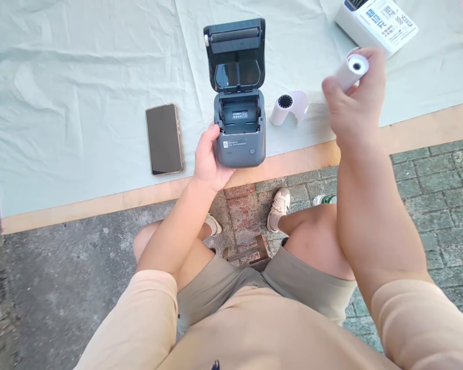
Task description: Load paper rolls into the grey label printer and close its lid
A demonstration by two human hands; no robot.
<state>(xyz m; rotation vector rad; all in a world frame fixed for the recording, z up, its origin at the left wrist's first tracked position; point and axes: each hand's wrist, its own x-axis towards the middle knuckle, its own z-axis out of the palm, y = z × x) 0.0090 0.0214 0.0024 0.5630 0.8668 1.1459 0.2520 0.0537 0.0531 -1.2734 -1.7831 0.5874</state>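
Two hands are engaged over a surface (pixel 293 163) draped in pale green cloth. Largest is the dark grey plastic label printer (pixel 239 123), lid raised, standing near the surface edge; rigid and probably light, it is steadied at its left flank by the left hand (pixel 208 162), closed against the casing. Smaller, a white paper roll (pixel 353 69) is pinched aloft by the right hand (pixel 355 110); it is judged light, crushable, best held around its barrel. Another white roll (pixel 289 107) lies just beside the printer.
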